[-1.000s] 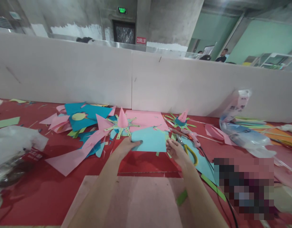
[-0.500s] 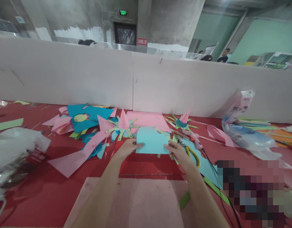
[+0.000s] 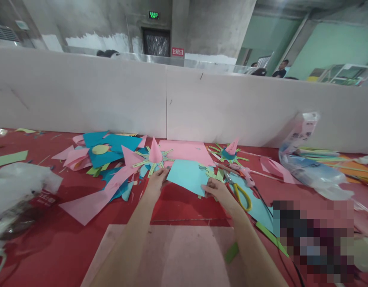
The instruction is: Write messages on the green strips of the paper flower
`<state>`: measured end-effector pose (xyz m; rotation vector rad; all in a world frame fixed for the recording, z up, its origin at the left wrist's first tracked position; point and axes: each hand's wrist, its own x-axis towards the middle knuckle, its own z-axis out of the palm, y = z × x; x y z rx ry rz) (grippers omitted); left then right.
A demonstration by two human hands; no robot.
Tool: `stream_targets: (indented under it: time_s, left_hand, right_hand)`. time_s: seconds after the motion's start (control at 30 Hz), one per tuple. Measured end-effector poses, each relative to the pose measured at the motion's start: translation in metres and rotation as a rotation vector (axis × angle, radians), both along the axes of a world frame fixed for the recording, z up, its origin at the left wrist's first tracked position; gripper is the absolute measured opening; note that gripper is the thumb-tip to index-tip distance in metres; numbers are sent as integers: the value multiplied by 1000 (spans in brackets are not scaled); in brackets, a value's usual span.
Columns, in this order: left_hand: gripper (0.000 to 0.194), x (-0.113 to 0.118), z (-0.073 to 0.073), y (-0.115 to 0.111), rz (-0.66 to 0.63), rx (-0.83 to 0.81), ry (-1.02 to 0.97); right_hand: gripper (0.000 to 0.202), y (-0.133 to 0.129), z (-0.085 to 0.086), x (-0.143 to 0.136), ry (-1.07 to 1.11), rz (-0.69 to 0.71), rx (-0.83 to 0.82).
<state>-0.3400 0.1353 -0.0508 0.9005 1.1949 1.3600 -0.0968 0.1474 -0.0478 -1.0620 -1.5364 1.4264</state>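
A light blue sheet of paper (image 3: 186,177) is held up between my two hands, tilted with its right side lower. My left hand (image 3: 158,181) is closed at its left edge, the fingertips partly hidden. My right hand (image 3: 214,188) pinches the lower right corner. Just behind the sheet stands a pink paper cone (image 3: 155,151) ringed by green printed strips. A second pink cone (image 3: 232,147) on a blue base with green strips is farther right. Scissors with yellow handles (image 3: 242,196) and a pink glue gun (image 3: 247,175) lie right of my right hand.
Pink and blue paper scraps (image 3: 91,201) pile up on the left, near a clear plastic bag (image 3: 19,179). A pink sheet (image 3: 184,148) lies at the back before a white partition (image 3: 112,95). Another plastic bag (image 3: 315,175) and colored strips (image 3: 321,154) are at the right.
The light blue sheet has turned from nearly level to tilted, right side down. My left hand has shifted left and up with its edge, and my right hand slightly left.
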Motion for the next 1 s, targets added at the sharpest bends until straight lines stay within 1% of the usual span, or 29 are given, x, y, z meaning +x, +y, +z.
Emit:
stream_targets:
  time_s: [0.07,0.1,0.2,0.3,0.37,0.43,0.5,0.6,0.67,0.7,0.8,0.9,0.97,1.0]
  left_hand:
    - [33,6,3,0,15,39,-65]
    - [35,11,5,0,0,58,-92]
    - [38,31,6,-4,-109,73,-135]
    - [31,48,-2,-8,-174,43,-113]
    - [30,51,-9,-7,-155,27,-81]
    - [31,46,-14,-5,-118,19,-45]
    - [31,39,-15,-2,-90,19,-11]
    - [31,29,-12,1,-72,28,29]
    - [30,27,-9,0,-73,38,49]
    - [30,27,-7,0,-75,43,57]
    - [30,27,-3,-2,-78,50,82]
    - [30,24,-2,-1,-54,41,112]
    - [31,22,-2,-1,-24,21,130]
    - [31,21,-3,0,-13,3,136]
  right_hand:
    - [31,3,-5,-4,23,-55,43]
    - [31,4,-7,-6,31,-83,64]
    - [31,3,-12,-15,34,-139,114]
    - [32,-2,-13,-27,-5,-126,142]
    - [30,-7,-11,-32,-54,-95,152]
    - [29,-8,-6,-30,-124,-118,178]
    - [33,-5,-2,-20,-204,-213,214]
    - [35,6,1,8,-374,-503,280]
    - [32,13,-2,27,-485,-658,306]
    - [30,16,-3,35,-537,-711,317]
    - [26,18,-9,50,-678,-788,326]
    - [26,15,-12,55,-810,-840,329]
    - [31,12,-13,57,-984,-842,281]
    - [35,11,-13,58,-1084,-821,242]
